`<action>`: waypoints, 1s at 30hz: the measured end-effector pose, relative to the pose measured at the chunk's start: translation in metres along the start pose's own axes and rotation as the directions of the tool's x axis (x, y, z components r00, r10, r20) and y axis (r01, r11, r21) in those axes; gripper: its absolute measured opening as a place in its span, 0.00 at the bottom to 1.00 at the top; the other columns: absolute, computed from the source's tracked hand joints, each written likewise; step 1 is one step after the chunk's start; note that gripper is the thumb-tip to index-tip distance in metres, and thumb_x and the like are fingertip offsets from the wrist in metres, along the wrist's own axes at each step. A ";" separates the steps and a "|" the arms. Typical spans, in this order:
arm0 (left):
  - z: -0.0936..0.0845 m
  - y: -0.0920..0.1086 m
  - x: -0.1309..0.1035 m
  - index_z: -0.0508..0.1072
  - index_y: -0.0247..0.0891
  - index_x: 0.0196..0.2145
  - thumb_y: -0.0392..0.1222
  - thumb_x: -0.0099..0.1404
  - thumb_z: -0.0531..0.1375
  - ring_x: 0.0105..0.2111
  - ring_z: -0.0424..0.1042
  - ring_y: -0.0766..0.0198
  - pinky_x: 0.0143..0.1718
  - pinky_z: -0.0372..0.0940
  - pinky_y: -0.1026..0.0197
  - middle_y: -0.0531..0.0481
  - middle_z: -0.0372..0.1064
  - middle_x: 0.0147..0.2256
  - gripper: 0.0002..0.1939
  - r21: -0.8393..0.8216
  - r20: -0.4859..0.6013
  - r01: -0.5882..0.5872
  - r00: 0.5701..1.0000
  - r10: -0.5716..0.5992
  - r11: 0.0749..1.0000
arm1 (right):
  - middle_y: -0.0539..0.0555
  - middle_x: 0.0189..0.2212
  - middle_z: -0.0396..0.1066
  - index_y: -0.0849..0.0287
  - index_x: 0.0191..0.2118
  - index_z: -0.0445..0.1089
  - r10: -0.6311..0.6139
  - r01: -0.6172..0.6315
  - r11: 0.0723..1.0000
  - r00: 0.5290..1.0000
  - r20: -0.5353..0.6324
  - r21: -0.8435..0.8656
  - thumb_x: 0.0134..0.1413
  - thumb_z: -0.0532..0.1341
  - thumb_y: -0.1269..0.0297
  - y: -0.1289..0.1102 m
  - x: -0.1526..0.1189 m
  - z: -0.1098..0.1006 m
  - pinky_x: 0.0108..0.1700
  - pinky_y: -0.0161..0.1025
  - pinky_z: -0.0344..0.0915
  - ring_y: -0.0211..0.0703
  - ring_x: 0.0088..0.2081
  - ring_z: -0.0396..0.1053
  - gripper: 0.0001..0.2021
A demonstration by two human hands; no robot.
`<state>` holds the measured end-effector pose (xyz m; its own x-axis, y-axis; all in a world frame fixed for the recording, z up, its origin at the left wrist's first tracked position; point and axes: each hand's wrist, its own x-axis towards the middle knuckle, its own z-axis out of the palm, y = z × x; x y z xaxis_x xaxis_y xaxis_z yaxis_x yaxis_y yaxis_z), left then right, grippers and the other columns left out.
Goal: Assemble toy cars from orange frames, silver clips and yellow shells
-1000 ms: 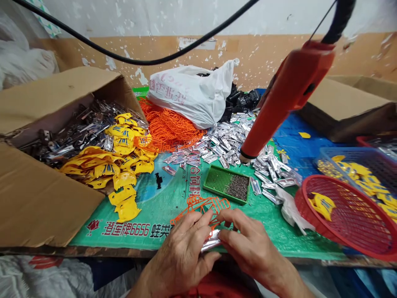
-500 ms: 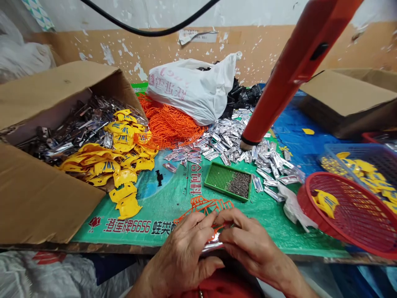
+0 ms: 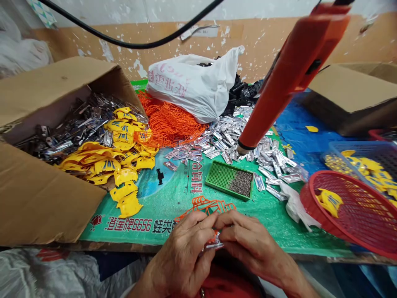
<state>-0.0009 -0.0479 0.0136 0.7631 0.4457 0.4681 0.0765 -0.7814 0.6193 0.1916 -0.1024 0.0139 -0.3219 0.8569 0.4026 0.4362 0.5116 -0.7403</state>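
Note:
My left hand [image 3: 187, 250] and my right hand [image 3: 252, 246] meet at the front edge of the table, both closed on one small shiny silver part [image 3: 214, 243]. A bit of orange shows on top of it, between my fingertips. Most of the part is hidden by my fingers. My left thumb is tucked up against its underside. Just beyond my fingers, an orange plastic frame piece [image 3: 214, 204] lies on the green sheet [image 3: 173, 198]. A green tray [image 3: 214, 178] with small dark screws [image 3: 241, 183] sits behind that.
A red electric screwdriver [image 3: 279, 78] hangs at a slant over loose silver parts [image 3: 223, 136]. Left is a cardboard box [image 3: 46, 198] with yellow pieces [image 3: 102, 161] spilling out. Orange frames [image 3: 173, 124] lie beside a white bag [image 3: 192, 87]. Right stands a red basket [image 3: 359, 211].
My left thumb has moved up against the silver part, which now shows less. The hanging screwdriver's upper end has swung left and its black cable sags lower.

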 end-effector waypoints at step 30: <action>0.009 -0.003 -0.002 0.68 0.35 0.39 0.30 0.62 0.53 0.42 0.70 0.55 0.45 0.66 0.48 0.36 0.72 0.45 0.08 -0.088 0.014 0.048 0.999 -0.046 0.995 | 0.51 0.33 0.68 0.59 0.37 0.66 0.045 -0.040 0.998 0.988 0.147 -0.041 0.61 0.55 0.73 0.000 -0.008 -0.007 0.37 0.33 0.61 0.35 0.35 0.64 0.04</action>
<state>0.0034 -0.0499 0.0054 0.7679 0.4751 0.4297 0.0557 -0.7177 0.6941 0.1998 -0.1086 0.0144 -0.4221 0.8606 0.2849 0.4828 0.4794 -0.7329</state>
